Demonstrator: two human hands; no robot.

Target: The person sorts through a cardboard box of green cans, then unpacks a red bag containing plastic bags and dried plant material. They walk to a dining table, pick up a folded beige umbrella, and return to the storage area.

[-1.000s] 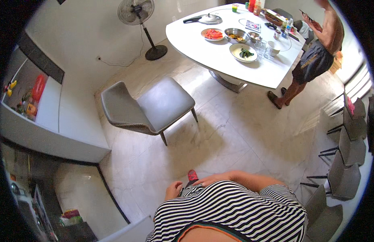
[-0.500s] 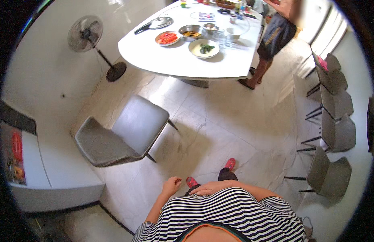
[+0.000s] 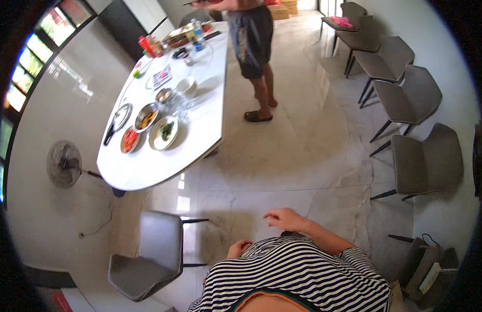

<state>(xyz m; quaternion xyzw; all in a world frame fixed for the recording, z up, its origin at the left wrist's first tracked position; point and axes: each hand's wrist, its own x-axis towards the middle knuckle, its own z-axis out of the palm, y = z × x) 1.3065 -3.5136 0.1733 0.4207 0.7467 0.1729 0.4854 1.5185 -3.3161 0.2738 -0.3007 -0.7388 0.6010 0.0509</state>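
My right hand (image 3: 285,218) is held out in front of my waist, its fingers apart and loosely bent, with nothing in them. My left hand (image 3: 240,248) hangs low by the striped shirt (image 3: 288,265); its fingers are slack and partly hidden, and no held thing shows. Neither hand touches any furniture. Nearest the left hand is a grey chair (image 3: 160,236). Farther off, a white table (image 3: 199,151) bears a plate of red pieces (image 3: 129,140), a metal bowl (image 3: 146,117) of yellowish food and a pale dish (image 3: 164,133) with green leaves.
Beyond the table's right edge stands another person (image 3: 251,47) in dark shorts. Several grey chairs (image 3: 410,156) line the right wall. A stand fan (image 3: 64,164) is at the left, and a pot lid (image 3: 122,115) lies on the table. Boxes (image 3: 288,9) sit at the back.
My view has swung right and forward, so the table now lies to the left. My right hand has moved away from my belly and outward. The left hand has dropped closer to my body.
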